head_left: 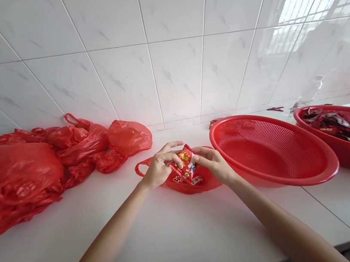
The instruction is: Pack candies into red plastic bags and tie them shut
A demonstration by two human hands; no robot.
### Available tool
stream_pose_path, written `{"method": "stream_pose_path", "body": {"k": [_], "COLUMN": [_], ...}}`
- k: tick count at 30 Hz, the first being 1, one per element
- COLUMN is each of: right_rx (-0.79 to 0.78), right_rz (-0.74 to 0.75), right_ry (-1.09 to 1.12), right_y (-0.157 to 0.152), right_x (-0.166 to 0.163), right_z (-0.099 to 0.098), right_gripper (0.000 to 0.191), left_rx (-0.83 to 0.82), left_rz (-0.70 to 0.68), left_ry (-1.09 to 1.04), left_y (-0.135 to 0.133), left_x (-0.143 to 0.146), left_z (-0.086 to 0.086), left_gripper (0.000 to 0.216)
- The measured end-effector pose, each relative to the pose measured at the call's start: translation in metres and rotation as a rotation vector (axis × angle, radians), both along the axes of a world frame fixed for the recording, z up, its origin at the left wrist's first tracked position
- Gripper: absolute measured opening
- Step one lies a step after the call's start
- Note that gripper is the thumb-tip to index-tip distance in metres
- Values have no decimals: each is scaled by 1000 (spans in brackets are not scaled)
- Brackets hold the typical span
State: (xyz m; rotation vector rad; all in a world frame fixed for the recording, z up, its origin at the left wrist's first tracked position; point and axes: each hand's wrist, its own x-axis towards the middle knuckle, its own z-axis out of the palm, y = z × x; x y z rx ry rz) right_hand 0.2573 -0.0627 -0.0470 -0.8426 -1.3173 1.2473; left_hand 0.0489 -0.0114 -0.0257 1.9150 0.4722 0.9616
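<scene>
Between my two hands is a small red candy packet (184, 164) with yellow print and a cartoon figure. My left hand (162, 166) pinches its left side, thumb in front. On the other side, my right hand (214, 163) grips the packet's right edge, also with the thumb in front. Just beneath, a red plastic bag (213, 182) lies spread on the counter, its handle loop out to the left. A few small pieces with red and white print (196, 180) show in the bag, partly hidden behind the packet.
A red perforated basket (271, 147) stands right of my hands, tilted toward me. Farther right, another red basket (345, 159) holds many dark and red wrappers (346, 124). Filled red plastic bags (27, 169) are heaped on the left. White tiled wall (129, 81) rises behind the white counter (139, 244).
</scene>
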Motion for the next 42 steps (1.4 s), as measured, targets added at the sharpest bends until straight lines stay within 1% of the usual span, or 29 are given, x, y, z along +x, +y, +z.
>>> {"method": "stream_pose_path", "body": {"k": [2,4,6,8,10,13,17,19,22,24,27,28,32,36,39,42], "right_rx": [13,15,17,21,20,7,35,35,6,21,105,142,250,291,308,292], "right_rz": [-3,-54,-88,-103,-116,-105,-81,-81,-85,-174,-361,-391,-413,-459,-471,-472], "right_ry": [14,44,57,60,61,63,54,26,-76,-232,-492,-547,-690,-735,-719,-725], "right_y": [-1,0,1,1,1,-1,-2,-2,0,3,7,8,7,4,3,3], "right_x": [0,0,0,0,0,-1,-1,0,1,2,5,5,6,5,6,7], "right_z": [1,1,0,-1,-1,0,2,2,-2,-7,-15,-17,-17,-13,-12,-13], "right_gripper": [28,26,25,25,24,24,18,17,18,16,12,12,25,22,22,24], "left_rx": [-27,-129,-264,-340,-337,-284,-258,-264,-230,-193,-177,-181,-213,-273,-308,-263], "left_rz": [60,89,64,31,37,82,112,102,104,127,135,129,139,185,158,134], "left_ry": [14,-4,-35,-34,0,70,86,97,184,262,349,363,361,326,285,313], "left_y": [1,3,5,5,4,4,8,10,12,12,15,16,19,19,17,16], "left_x": [0,0,-1,-1,0,1,2,0,-3,-5,-7,-7,-5,0,5,6], "left_z": [0,1,3,5,5,3,-2,-3,-3,-3,-8,-10,-19,-27,-34,-38], "left_gripper": [25,25,28,33,38,43,41,41,42,39,35,34,33,31,33,40]}}
